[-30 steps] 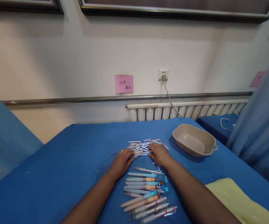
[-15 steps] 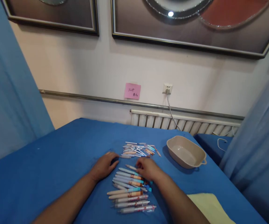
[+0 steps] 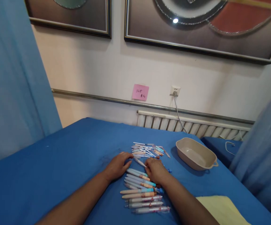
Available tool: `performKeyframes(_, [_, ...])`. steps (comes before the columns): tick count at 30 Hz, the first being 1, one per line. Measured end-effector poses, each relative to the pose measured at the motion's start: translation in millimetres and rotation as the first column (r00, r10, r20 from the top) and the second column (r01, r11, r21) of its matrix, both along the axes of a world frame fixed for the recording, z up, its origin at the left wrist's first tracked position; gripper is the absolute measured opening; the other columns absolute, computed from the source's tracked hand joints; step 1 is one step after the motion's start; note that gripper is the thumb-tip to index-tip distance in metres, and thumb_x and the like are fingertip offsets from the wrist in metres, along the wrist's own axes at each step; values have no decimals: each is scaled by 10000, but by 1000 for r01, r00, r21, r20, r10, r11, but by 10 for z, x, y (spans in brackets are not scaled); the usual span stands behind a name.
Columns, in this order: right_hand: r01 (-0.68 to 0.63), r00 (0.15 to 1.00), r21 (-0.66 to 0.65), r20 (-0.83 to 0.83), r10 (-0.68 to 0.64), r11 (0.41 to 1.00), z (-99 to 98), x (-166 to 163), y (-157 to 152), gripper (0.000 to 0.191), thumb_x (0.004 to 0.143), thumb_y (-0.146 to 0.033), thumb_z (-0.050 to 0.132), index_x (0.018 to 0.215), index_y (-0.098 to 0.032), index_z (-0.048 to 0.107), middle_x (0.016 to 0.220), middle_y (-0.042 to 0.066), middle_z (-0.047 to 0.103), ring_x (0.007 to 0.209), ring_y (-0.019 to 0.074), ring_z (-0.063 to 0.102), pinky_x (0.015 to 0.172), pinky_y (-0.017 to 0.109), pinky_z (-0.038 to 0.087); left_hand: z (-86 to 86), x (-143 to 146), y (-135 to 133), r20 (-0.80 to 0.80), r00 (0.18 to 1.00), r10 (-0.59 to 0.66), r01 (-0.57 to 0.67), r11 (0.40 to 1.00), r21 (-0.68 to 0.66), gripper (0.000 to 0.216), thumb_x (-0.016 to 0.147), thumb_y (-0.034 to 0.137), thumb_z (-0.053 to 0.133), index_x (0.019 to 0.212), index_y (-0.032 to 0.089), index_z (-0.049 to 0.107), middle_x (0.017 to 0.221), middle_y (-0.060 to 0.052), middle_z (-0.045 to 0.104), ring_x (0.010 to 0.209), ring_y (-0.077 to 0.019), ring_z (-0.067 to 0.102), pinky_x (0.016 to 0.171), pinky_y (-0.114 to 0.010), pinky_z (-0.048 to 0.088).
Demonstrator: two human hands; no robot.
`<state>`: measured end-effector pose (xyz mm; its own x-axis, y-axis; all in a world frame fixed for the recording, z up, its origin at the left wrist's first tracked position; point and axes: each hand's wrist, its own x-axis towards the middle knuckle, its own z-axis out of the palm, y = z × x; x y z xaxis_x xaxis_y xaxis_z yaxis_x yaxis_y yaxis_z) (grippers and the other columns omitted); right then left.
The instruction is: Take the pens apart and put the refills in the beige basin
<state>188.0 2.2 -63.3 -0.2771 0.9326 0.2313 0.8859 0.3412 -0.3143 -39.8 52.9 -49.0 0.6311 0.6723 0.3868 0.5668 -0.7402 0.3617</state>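
Note:
A row of assembled pens (image 3: 142,191) lies on the blue cloth (image 3: 62,162) between my forearms. Beyond it sits a loose pile of thin pen parts (image 3: 147,150). My left hand (image 3: 117,165) rests flat on the cloth left of the row, fingers stretched toward the pile. My right hand (image 3: 156,171) sits at the row's far end, fingers curled round one light pen (image 3: 139,162) that points up and left toward my left fingertips.
A beige oval tray (image 3: 203,165) stands to the right of the pile. A yellow cloth (image 3: 220,209) lies at the near right. Blue curtains (image 3: 13,87) hang on both sides. Behind are a radiator (image 3: 187,123), a wall socket with cable and a pink note (image 3: 140,92).
Both hands drew back from the far pile to the near row of pens. My right hand now grips one pen. The view tilted upward, showing more wall.

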Motion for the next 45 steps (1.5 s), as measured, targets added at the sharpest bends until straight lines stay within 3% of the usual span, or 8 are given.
performKeyframes(6, [-28, 994, 42, -101, 32, 999, -97, -26, 7, 107, 855, -221, 497, 922, -189, 574, 909, 51, 635, 871, 184, 580, 771, 274, 392, -29, 46, -7, 39, 988, -146, 146, 989, 5, 350, 847, 219, 549, 1196, 233, 520, 1243, -61, 567, 1177, -218, 479, 1027, -391, 352])
performKeyframes(12, [-32, 975, 39, -217, 39, 999, -141, -5, -14, 101, 872, -223, 487, 898, -197, 581, 849, 24, 652, 814, 162, 592, 734, 255, 403, -20, 139, -69, 34, 992, -123, 124, 992, -31, 158, 880, 273, 495, 985, 210, 596, 997, -48, 642, 957, -208, 564, 855, -327, 436])
performKeyframes(17, [-10, 961, 99, -273, 37, 995, -162, -42, -49, 90, 867, -225, 496, 879, -199, 582, 842, 23, 646, 806, 164, 585, 715, 259, 408, 12, 148, -99, 59, 997, -51, 59, 987, -148, 303, 952, 337, 326, 974, 214, 602, 820, -16, 655, 765, -170, 598, 721, -274, 453])
performKeyframes(22, [-16, 958, 103, -282, 44, 995, -169, -71, -49, 89, 861, -213, 496, 871, -203, 583, 859, 34, 644, 823, 175, 587, 740, 272, 415, -5, 127, -111, 137, 987, -83, 92, 994, -59, 410, 826, 310, 572, 1219, 214, 508, 1149, -64, 617, 1057, -220, 543, 932, -338, 407])
performKeyframes(28, [1, 951, 110, -308, 33, 994, -187, -47, -14, 65, 854, -198, 504, 858, -204, 569, 832, 18, 633, 791, 157, 584, 719, 253, 419, -11, 144, -105, 73, 994, -81, 88, 992, -93, 249, 905, 323, 443, 1067, 224, 605, 1020, -45, 661, 960, -206, 581, 875, -334, 438])
performKeyframes(33, [-21, 953, 111, -297, 53, 994, -171, -51, -19, 53, 850, -210, 517, 849, -201, 569, 827, 22, 634, 791, 164, 579, 718, 264, 413, 25, 158, -124, 138, 983, -119, 125, 992, -29, 335, 849, 338, 549, 1164, 221, 550, 1164, -67, 606, 1091, -224, 519, 961, -360, 390])
performKeyframes(38, [-22, 945, 123, -322, 61, 992, -174, -50, -21, 46, 849, -215, 519, 838, -201, 561, 808, 17, 620, 770, 158, 565, 698, 258, 406, 44, 177, -118, 76, 995, -60, 72, 985, -159, 290, 944, 344, 356, 994, 215, 611, 909, -24, 668, 841, -182, 603, 774, -293, 455])
performKeyframes(45, [-25, 953, 101, -300, 54, 995, -172, -29, -16, 47, 847, -213, 513, 839, -203, 558, 814, 17, 624, 776, 161, 570, 703, 259, 401, -18, 165, -96, 131, 988, -76, 89, 991, -97, 300, 868, 315, 513, 1148, 219, 560, 1103, -48, 635, 1001, -201, 571, 883, -310, 428])
